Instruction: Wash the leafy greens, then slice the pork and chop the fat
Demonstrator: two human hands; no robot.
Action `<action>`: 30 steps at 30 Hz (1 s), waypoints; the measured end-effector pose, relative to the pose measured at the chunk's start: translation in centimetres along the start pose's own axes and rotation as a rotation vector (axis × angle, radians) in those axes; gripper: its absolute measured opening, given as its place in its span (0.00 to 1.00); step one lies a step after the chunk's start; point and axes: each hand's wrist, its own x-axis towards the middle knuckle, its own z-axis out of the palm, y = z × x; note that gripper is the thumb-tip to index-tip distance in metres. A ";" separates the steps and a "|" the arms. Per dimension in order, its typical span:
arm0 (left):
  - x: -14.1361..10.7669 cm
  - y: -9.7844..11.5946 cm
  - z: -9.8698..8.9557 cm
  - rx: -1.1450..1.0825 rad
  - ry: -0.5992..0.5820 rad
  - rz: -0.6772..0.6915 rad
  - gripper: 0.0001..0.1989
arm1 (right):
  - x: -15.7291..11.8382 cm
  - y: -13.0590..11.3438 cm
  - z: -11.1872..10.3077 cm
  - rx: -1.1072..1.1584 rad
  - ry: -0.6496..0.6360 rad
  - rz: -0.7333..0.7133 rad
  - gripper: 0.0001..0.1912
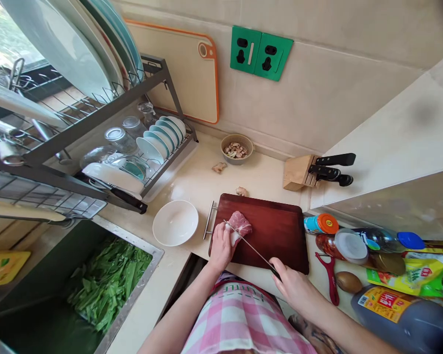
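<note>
A piece of raw pink meat [241, 223] lies on the left part of a dark red cutting board [271, 236]. My left hand [222, 244] presses on the meat's near left side with its fingers curled. Wrapped around the black handle of a knife [251, 247] is my right hand [288, 279], near the board's front edge. The blade slants up to the left across the meat, its tip close to my left fingers. How deep the edge sits in the meat I cannot tell. Left of the board stands a white bowl [175, 223] with nothing in it.
Leafy greens [109, 282] fill part of the sink at left. A dish rack [170, 88] stands above it. Behind the board are ginger pieces [219, 167], a small basket [237, 149] and a knife block [300, 172]. A red peeler [331, 280], jars and bottles crowd the right.
</note>
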 end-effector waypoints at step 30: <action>-0.1 0.2 -1.7 -0.060 -0.071 -0.003 0.13 | 1.3 -0.5 0.0 0.181 0.107 0.030 0.14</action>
